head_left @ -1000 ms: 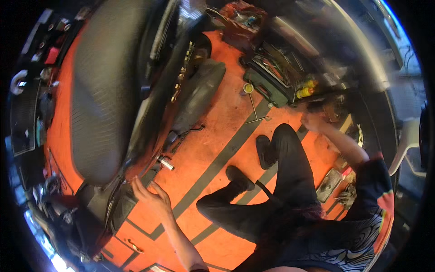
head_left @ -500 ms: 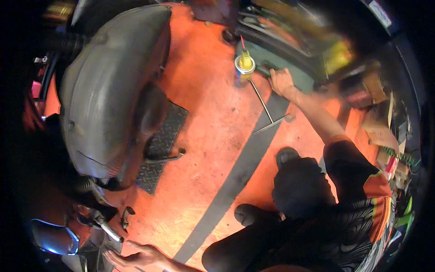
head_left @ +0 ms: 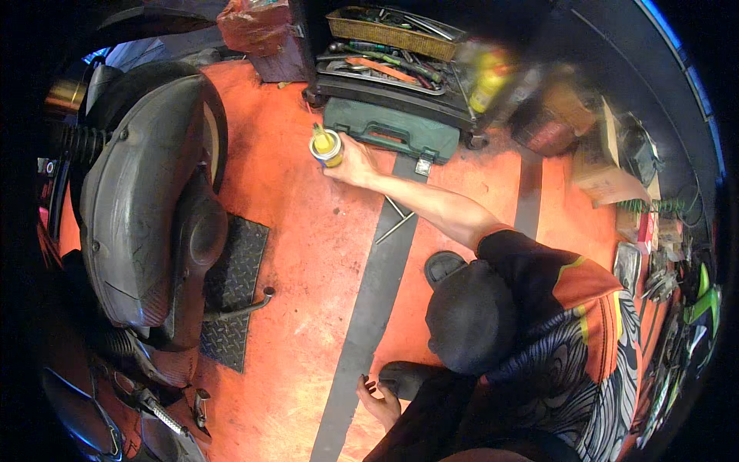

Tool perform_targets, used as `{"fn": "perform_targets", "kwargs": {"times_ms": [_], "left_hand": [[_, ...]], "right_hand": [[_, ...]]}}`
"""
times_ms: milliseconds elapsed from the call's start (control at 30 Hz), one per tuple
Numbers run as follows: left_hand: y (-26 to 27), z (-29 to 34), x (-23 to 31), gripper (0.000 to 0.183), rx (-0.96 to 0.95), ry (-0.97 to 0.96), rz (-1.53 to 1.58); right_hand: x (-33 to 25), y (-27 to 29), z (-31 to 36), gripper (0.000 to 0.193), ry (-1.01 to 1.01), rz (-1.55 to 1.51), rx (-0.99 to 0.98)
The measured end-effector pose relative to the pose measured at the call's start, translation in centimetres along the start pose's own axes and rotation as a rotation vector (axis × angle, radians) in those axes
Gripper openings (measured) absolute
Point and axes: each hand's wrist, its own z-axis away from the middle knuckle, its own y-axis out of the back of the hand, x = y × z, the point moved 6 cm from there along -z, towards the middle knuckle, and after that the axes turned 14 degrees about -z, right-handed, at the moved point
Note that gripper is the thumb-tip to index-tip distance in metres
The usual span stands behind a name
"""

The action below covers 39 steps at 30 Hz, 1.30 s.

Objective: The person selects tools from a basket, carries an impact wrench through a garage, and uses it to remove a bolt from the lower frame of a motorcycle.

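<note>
My right hand (head_left: 354, 163) is wrapped round a spray can (head_left: 326, 149) with a yellow nozzle top, near the front of a green plastic tool case (head_left: 346, 121). A thin red straw sticks up from the nozzle. By my knee, my left hand (head_left: 379, 403) hangs above the floor, fingers apart and loosely bent, holding nothing. Under my right forearm, a T-handle wrench (head_left: 398, 225) lies on the floor, partly covered by the arm. To the left stands a scooter (head_left: 135, 208) with a dark grey body panel.
A black tool cart (head_left: 454, 108) holds a wicker basket (head_left: 392, 35) and several hand tools behind the green case. Cardboard boxes (head_left: 608, 181) and loose parts line the right side. Beside the scooter, a foot lever (head_left: 246, 309) juts out over a black tread plate (head_left: 235, 339).
My right hand has moved from the green case to the spray can and grips it. My left hand has drawn back from the scooter's footpeg toward my knee. The view has shifted.
</note>
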Motion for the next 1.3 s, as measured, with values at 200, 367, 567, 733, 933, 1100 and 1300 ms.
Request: {"fn": "perform_targets", "kwargs": {"times_ms": [200, 367, 567, 733, 933, 1100, 1300], "left_hand": [[2.9, -0.5, -3.6, 0.043, 0.137, 0.182, -0.048], [3.1, -3.0, -5.4, 0.042, 0.128, 0.110, -0.073], [2.0, -5.9, -2.2, 0.040, 0.010, -0.020, -0.127], [2.0, -6.0, -2.1, 0.032, -0.053, -0.061, -0.209], [1.6, -2.4, -3.5, 0.034, 0.014, 0.037, -0.193], [-0.8, 0.4, -2.3, 0.031, -0.112, 0.180, -0.111], [-2.1, -0.1, -1.7, 0.028, -0.145, 0.000, -0.150]], "right_hand": [[-0.7, 8.3, 10.6, 0.063, -0.131, -0.322, -0.193], [3.2, 22.6, 16.4, 0.054, -0.312, -0.160, 0.104], [10.7, 37.4, 16.1, 0.069, -0.132, 0.178, 0.816], [14.5, 39.4, 12.9, 0.079, -0.261, 0.369, 0.842], [20.2, 40.8, 12.8, 0.088, -0.122, 0.391, 0.823], [17.1, 26.9, 16.5, 0.045, -0.120, 0.277, 0.450], [9.0, 8.0, 12.1, 0.040, -0.032, 0.507, -0.312]]}}
